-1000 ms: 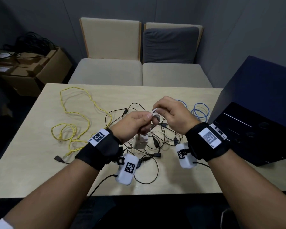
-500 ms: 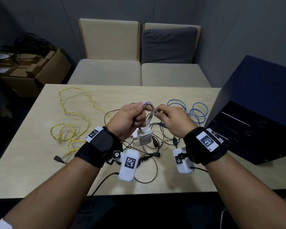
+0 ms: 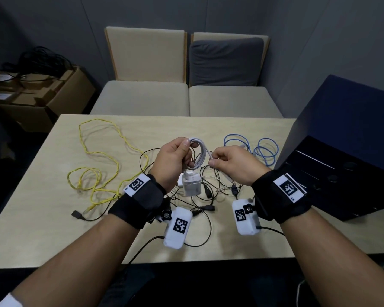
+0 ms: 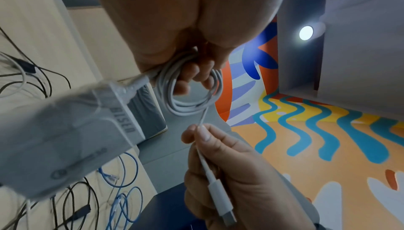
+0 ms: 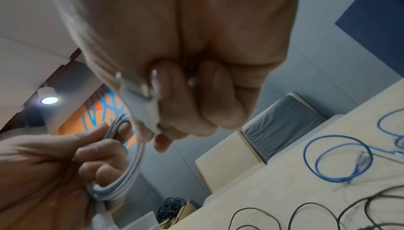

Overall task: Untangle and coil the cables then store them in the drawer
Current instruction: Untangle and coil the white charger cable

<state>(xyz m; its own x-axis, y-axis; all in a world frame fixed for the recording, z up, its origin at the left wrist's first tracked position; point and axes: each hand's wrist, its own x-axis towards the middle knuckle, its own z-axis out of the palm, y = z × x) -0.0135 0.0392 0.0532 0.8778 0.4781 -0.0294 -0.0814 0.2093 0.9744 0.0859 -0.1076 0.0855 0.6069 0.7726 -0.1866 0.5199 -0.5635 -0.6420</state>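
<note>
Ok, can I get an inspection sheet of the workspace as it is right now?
Surface: pale wooden table.
Job's things: white cable wound in loops, charger hanging below it; dark blue cabinet at right, drawer state unclear.
Clutter: nothing seen.
Hands: left hand grips the loops; right hand pinches the loose end.
Cables: yellow cable sprawled left, blue cable looped right, black cables tangled in the middle.
Surroundings: two chairs, grey cushion, cardboard boxes on the floor.

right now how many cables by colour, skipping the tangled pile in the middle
yellow cable: 1
blue cable: 1
white cable: 1
total: 3
</note>
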